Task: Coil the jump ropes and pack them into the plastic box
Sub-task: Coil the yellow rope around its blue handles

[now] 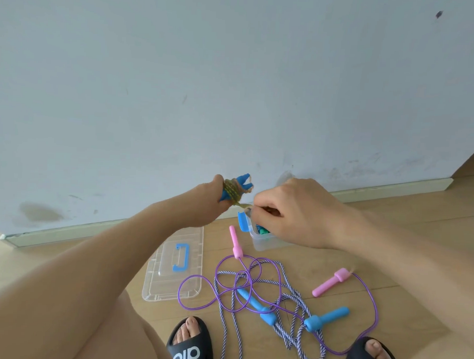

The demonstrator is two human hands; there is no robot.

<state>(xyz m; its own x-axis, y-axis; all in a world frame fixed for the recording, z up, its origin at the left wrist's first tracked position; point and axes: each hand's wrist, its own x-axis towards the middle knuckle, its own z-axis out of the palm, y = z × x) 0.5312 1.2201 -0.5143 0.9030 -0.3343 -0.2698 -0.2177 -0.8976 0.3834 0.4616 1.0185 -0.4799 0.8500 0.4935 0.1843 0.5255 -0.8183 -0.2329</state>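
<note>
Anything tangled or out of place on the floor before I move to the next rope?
Yes. The purple rope with pink handles and the striped rope with blue handles lie looped through each other between the slippers, so they need separating. The box lid lies off, left of the plastic box.

Pale blue wall point(233, 85), stained low left; pale baseboard point(391, 191); wood floor point(416, 239); black slides point(189, 344) on feet.

This looks like a room in a home. It has a light wood floor point(405, 239), a plain pale blue wall point(233, 85) with some marks, and a white baseboard point(391, 190) along the bottom. The person wears black slippers point(189, 344).
</note>
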